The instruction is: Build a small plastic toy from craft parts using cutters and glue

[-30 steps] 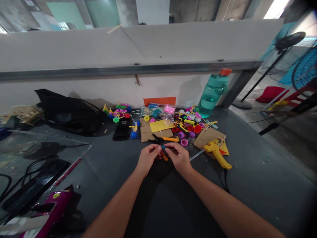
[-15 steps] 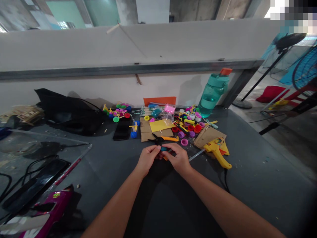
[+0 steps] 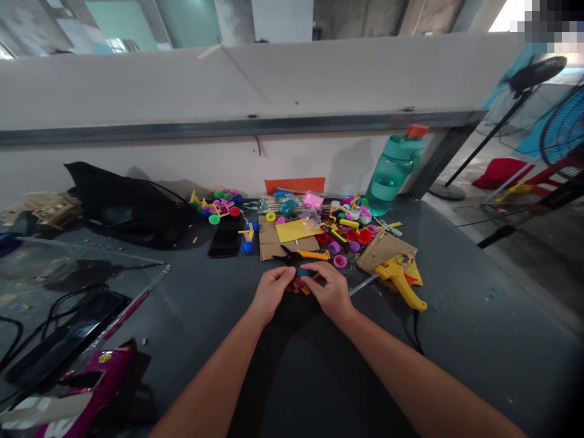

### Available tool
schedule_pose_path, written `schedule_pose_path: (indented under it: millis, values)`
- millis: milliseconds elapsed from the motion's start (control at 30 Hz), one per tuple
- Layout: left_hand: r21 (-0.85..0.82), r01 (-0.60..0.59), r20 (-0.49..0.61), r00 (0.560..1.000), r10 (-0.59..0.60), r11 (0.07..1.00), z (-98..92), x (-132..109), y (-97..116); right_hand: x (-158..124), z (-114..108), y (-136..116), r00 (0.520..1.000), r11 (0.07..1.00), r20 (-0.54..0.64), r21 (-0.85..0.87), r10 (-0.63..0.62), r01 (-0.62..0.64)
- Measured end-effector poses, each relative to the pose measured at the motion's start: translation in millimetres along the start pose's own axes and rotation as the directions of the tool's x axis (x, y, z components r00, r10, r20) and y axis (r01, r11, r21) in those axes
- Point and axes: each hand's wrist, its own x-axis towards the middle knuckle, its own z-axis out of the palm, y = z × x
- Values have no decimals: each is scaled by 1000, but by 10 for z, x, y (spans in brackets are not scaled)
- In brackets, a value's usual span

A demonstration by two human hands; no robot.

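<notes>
From here I see the left hand and right hand drawn close together just above the dark grey table, working on a small teal plastic piece and a short orange stick at the centre. Both sets of fingers are curled nearly closed around them from either side, apparently to steady something this small (the fingers hide most of it, so I cannot tell how the two parts meet). The teal piece looks smooth and rounded. Just beyond the hands lies a black-and-orange spring clamp, on a cardboard sheet. The yellow glue gun rests near on the right, probably kept within easy reach, and its cord runs toward the near edge. Colourful plastic caps lie heaped farther off.
</notes>
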Motion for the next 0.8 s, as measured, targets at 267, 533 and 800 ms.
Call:
schedule_pose_path:
  millis: [267, 533, 800]
  values:
    - [46, -28, 4, 1000, 28, 999, -13, 0, 12, 4, -3, 3, 999, 1000, 25, 2, -29, 29]
    - [-10, -1, -14, 1000, 1, 1000, -16, 11, -8, 5, -3, 7, 999, 1000, 26, 18, -25, 24]
    - [-5, -2, -18, 1000, 2, 1000, -17, 3, -5, 8, 5, 41, 998, 998, 36, 37, -57, 56]
